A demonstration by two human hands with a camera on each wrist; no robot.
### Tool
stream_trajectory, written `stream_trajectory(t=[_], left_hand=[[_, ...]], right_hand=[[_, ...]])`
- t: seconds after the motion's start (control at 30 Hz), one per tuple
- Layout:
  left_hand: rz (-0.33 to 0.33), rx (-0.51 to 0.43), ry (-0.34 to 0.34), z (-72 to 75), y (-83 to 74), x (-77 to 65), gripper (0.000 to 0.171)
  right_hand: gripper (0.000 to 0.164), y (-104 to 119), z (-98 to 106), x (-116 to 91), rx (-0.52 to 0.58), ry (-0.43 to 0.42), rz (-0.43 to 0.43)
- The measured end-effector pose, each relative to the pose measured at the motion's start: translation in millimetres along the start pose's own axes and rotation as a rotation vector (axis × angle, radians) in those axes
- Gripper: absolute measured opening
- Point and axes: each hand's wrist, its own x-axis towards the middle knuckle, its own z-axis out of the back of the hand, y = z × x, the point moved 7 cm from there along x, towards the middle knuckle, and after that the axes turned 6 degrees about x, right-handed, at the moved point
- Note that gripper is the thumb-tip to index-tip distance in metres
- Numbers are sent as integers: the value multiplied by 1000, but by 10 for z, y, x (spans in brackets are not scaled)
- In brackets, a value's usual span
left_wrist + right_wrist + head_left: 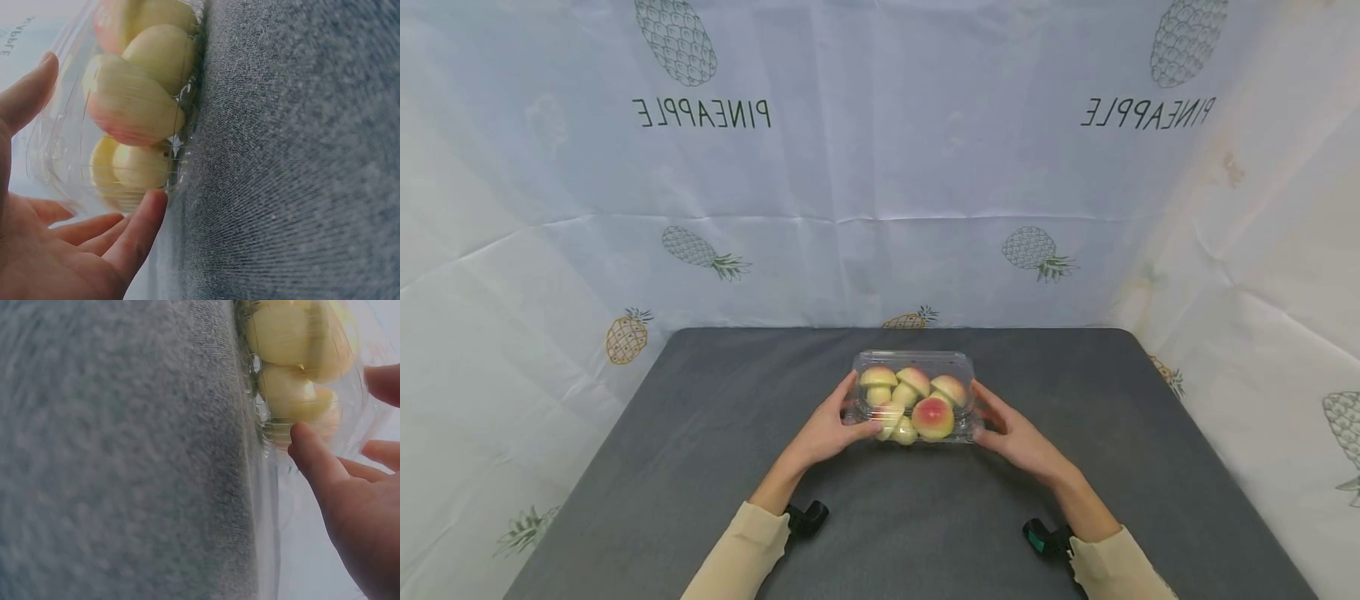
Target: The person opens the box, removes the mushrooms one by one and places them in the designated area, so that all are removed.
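At L, a white cloth wall [460,358] was hung, printed w/ pineapple outlines [627,340]. Across the back of the rm, a pale creased cloth [872,158] was marked w/ more pineapples & the word PINEAPPLE [701,113], seen mirrored. Below, a dark grey tabletop [715,400] w/ rounded far corners was shown, coarse & fabric-like in the wrist views. Over it, L to R: a beige sleeve [737,554]; a black wrist device [808,518]; then the left hand [833,427], clamped on the L end of a clear plastic box [951,360]. The box was held btwn both hands, approx. mid-table; contact w/ the tabletop couldn't be told. Yellow, red-blushed mushroom-shaped pieces [933,417] were packed inside. The box's R end was gripped by the right hand [1021,442]. Far R, another cloth wall [1285,275] was hung.
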Motion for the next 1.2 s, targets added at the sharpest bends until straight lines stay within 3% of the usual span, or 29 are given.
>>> stream_trajectory(t=[0.2, 0.53, 0.8, 1.2], left_hand=[[-5, 1, 2, 4, -7, 3, 106], [15, -13, 12, 17, 2, -1, 104], [17, -11, 17, 44, -17, 2, 102], [-8, -27, 47, 34, -35, 2, 103]], right_hand=[[82, 68, 16, -26, -70, -28, 77], [82, 201, 13, -28, -278, -133, 232], [70, 291, -3, -55, -439, -207, 367], [61, 360, 28, -81, -456, -242, 405]])
